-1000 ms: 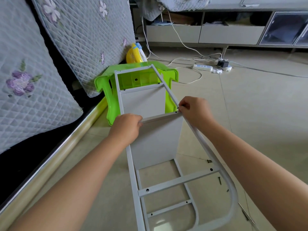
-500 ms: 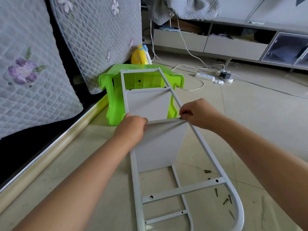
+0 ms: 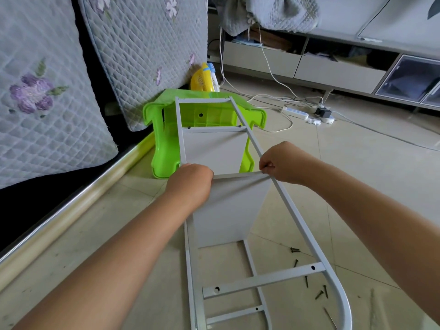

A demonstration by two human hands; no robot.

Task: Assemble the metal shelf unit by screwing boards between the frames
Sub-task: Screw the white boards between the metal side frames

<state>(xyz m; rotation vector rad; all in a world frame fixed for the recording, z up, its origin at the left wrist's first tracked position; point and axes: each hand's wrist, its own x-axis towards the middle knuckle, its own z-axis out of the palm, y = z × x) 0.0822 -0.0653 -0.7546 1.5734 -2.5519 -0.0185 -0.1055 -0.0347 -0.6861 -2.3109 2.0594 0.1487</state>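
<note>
Seen from above: left hand (image 3: 190,184) closed over the left end of the nearer board (image 3: 228,210), at the left rail of the upper metal frame (image 3: 297,222); right hand (image 3: 283,163) pinching at the spot where that board's top edge meets the right rail. Farther board (image 3: 214,148) set between the rails beyond, two screw heads showing at its crossbar; green plastic stool (image 3: 162,144) lying on its side behind the frame; loose dark screws (image 3: 319,294) scattered on the tiled floor (image 3: 357,186) beside the right rail.

Pale tiled floor (image 3: 357,186); quilted floral cushions (image 3: 47,103) lean at left; a low grey cabinet (image 3: 333,72) lines the far wall, seemingly cluttered.
</note>
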